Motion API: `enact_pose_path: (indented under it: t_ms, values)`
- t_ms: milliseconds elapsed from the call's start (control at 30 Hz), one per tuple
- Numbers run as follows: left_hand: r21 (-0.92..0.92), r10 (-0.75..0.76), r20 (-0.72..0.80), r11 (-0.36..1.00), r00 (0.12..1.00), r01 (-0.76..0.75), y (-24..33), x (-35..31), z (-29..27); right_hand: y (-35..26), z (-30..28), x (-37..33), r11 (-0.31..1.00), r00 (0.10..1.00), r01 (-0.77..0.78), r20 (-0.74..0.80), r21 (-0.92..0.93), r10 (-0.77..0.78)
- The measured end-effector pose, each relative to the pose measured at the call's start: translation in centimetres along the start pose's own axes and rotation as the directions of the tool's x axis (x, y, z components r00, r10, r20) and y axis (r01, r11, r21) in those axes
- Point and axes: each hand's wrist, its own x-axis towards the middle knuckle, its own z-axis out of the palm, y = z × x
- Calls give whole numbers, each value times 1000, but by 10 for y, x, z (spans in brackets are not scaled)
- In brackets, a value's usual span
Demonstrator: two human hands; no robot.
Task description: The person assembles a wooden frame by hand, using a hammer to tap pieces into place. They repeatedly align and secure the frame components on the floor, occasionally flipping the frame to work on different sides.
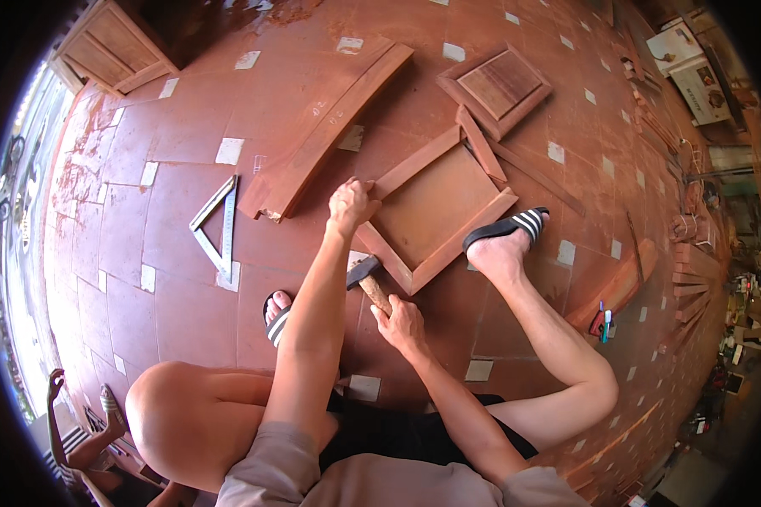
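A reddish-brown wooden frame (pixel 462 240) lies on the tiled floor in front of me. My left hand (pixel 353 205) is closed on its left corner. In my right hand (pixel 402 324) is a hammer (pixel 375 292), gripped by its wooden handle; the dark metal head rests over or just above the frame's near-left edge, I cannot tell which. My right foot in a striped black sandal (pixel 503 228) presses by the frame's right corner. A short wooden piece (pixel 480 145) sits at an angle on the frame's far side.
A finished-looking wooden panel (pixel 497 89) lies beyond the frame. To its left is a long wooden board (pixel 330 127). A metal triangle square (pixel 221 224) lies at left, a cabinet door (pixel 114 51) far left. Another person's arm (pixel 53 422) shows at lower left.
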Motion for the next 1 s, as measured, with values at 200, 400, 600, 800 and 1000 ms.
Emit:
enact_pose_path:
  t_ms: [200,400,600,800,1000]
  values:
    - [-47,6,15,999,1000,-5,-2,2,-1,10,-2,-13,997,992,71,107,-23,-68]
    - [-54,-7,39,998,999,9,3,5,-4,7,-2,-6,994,984,61,165,87,-75]
    - [63,70,51,995,996,-73,-16,24,3,-6,-8,12,999,994,-1,109,45,-4]
    - [56,104,134,992,986,-112,-34,41,12,-8,-4,33,999,1000,-9,20,43,8]
    - [-97,-160,158,980,975,176,-4,31,-9,-17,5,23,998,999,-24,23,61,22]
